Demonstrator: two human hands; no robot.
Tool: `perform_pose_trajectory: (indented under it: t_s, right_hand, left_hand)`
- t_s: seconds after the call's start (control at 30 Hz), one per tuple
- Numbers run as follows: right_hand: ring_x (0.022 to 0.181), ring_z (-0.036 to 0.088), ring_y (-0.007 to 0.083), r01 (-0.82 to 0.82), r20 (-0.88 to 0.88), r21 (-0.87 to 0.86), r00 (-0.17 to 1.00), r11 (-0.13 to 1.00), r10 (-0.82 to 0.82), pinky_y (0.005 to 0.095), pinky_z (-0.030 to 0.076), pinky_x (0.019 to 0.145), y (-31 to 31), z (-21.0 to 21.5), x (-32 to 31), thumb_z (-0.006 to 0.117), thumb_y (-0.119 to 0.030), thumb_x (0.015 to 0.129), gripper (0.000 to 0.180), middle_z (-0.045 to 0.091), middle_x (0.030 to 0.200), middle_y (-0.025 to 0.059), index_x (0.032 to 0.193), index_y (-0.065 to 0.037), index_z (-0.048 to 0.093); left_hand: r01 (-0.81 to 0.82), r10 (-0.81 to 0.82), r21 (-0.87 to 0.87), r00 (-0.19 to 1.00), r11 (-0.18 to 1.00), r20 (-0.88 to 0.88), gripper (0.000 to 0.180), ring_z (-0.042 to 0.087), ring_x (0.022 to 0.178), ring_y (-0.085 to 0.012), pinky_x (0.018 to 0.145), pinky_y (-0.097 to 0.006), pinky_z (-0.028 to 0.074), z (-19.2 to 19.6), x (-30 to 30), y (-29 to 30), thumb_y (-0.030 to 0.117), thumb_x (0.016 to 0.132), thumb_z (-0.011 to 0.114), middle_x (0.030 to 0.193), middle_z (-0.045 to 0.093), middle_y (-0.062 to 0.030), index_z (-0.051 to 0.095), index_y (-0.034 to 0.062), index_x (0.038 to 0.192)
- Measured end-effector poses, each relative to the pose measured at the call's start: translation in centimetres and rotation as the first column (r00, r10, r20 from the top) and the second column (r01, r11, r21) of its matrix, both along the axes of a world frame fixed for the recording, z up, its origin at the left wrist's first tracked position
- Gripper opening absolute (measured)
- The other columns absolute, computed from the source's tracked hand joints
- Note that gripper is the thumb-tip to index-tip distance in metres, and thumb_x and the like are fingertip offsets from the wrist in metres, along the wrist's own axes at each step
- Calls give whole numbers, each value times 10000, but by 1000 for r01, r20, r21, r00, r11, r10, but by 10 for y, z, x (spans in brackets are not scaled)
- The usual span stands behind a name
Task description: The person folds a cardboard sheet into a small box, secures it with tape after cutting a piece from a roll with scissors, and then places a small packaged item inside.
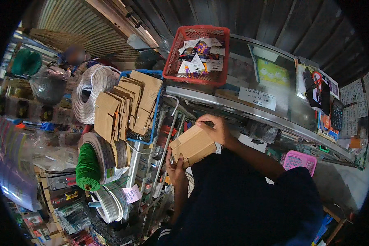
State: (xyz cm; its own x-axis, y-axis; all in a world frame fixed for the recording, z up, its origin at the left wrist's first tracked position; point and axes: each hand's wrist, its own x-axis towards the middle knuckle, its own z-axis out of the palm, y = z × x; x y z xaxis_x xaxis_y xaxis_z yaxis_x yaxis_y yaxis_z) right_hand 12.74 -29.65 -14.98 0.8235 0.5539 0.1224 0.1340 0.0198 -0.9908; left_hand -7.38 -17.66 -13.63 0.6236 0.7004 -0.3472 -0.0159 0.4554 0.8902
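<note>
A small brown cardboard box (196,144) is held up in front of me between both hands. My left hand (176,169) grips its lower left edge, with the thumb and fingers along the side. At the top right corner, my right hand (214,128) has its fingers bent over the box's edge. Left of the box, several flattened cardboard boxes (106,117) stand in a blue basket (156,107). What the box contains cannot be seen.
A red basket (224,76) of cards and small packets sits on the glass counter (233,92). Rope coils (86,92), a green twine spool (87,164) and white cable (110,209) crowd the left. A pink basket (301,160) lies at the right, below the counter.
</note>
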Motion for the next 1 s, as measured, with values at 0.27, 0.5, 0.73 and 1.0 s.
perform_pose_trajectory:
  t_s: [0.27, 0.5, 0.73, 1.0]
  right_hand:
    - [985, 666, 239, -29, 12, 166, 1000, 986, 28, 373, 500, 895, 24, 7, 9, 727, -135, 908, 116, 706, 1008, 103, 973, -38, 725]
    - [963, 646, 291, 256, 621, -65, 767, 964, -162, 405, 494, 868, 41, 2, 82, 769, -127, 843, 94, 690, 969, 77, 917, -82, 731]
    - [958, 605, 265, 423, 734, -164, 656, 891, -176, 429, 411, 938, 53, -16, 83, 730, -246, 859, 125, 638, 929, 39, 896, -130, 759]
    - [906, 602, 244, 566, 818, -127, 524, 814, -237, 426, 435, 845, 53, -19, 83, 761, -317, 843, 216, 628, 888, 35, 979, -149, 770]
  left_hand:
    - [-193, 181, -211, 981, 958, -75, 539, 653, 1126, -289, 910, -443, 573, -51, -16, 25, 82, 948, 672, 1308, 623, -136, 474, 53, 1448]
    - [-117, 116, -30, 993, 993, -10, 442, 617, 1191, -234, 1018, -365, 507, -57, -39, 43, 13, 937, 675, 1327, 619, -146, 553, 18, 1361]
    - [-69, 80, 297, 997, 952, -24, 450, 572, 1230, -205, 1048, -340, 447, -12, -16, 40, 43, 927, 701, 1361, 592, -147, 556, -6, 1350]
    - [-35, 49, 618, 999, 785, -7, 514, 616, 1135, -183, 997, -326, 473, 61, 5, 33, 64, 898, 743, 1289, 634, -138, 539, 6, 1366]
